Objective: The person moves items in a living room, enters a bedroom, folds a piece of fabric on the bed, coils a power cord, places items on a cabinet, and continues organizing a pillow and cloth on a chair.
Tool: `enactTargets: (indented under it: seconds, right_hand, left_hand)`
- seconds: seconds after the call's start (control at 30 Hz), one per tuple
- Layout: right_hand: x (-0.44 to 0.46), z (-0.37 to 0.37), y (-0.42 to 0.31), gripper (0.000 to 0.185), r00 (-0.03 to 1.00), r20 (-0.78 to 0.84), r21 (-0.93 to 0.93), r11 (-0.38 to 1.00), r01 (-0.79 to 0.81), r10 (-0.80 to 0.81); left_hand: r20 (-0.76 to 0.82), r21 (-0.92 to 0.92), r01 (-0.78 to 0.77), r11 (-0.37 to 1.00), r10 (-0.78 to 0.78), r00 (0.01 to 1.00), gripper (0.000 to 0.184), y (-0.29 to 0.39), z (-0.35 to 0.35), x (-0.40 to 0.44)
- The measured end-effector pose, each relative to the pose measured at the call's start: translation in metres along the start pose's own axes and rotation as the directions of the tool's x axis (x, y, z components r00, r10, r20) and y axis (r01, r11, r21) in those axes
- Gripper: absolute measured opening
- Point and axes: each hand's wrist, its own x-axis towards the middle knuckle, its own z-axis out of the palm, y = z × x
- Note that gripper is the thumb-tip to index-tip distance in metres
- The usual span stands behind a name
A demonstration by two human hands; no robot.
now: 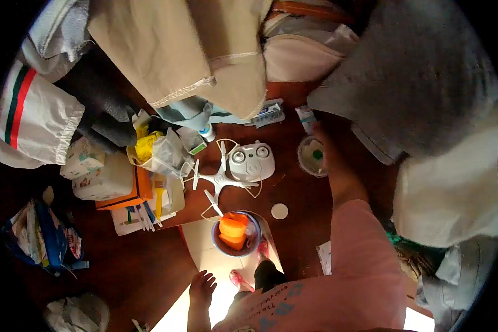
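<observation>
My left hand (203, 288) hangs low over the pale floor, fingers spread and holding nothing. My right arm stretches across the dark wooden surface. Its hand (322, 134) is dim and blurred, beside a small white-and-blue packet (306, 119) and a round clear container (312, 156) with something green inside; whether it grips the packet is unclear. A white drone (219, 178) with propeller guards lies left of the container, touching or close to a white remote controller (252, 161). A round white lid (279, 211) lies nearer to me.
Clothes (420, 72) hang or lie along the far and right sides. At the left are a tissue pack (102, 180), an orange box (143, 185), a bin with yellow plastic (145, 146) and a blue bag (50, 235). A bucket (218, 245) holding orange items stands on the floor.
</observation>
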Motion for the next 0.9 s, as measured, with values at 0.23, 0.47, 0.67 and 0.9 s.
enactTargets:
  seconds: [0.23,0.47,0.67,0.9]
  right_hand:
    - [0.029,0.045,0.006,0.03,0.975,-0.221,-0.21,0.977,-0.031,-0.017]
    - [0.047,0.012,0.001,0.026,0.994,-0.101,-0.058,0.998,0.036,-0.042]
    - [0.007,-0.018,-0.005,0.024,0.996,0.032,0.353,0.933,0.067,-0.083]
    - [-0.249,-0.054,-0.126,0.011,0.978,-0.059,0.631,0.752,0.193,-0.201]
  left_hand:
    - [-0.038,0.038,0.023,0.999,-0.021,0.999,0.032,0.009,0.019,0.006]
    - [0.045,0.119,-0.022,0.993,0.016,0.999,0.033,0.017,0.038,0.008]
    - [0.245,0.14,0.005,0.99,-0.04,0.969,0.036,0.035,0.096,0.026]
    - [0.555,0.176,0.237,0.955,-0.295,0.777,0.046,0.053,0.241,0.026]
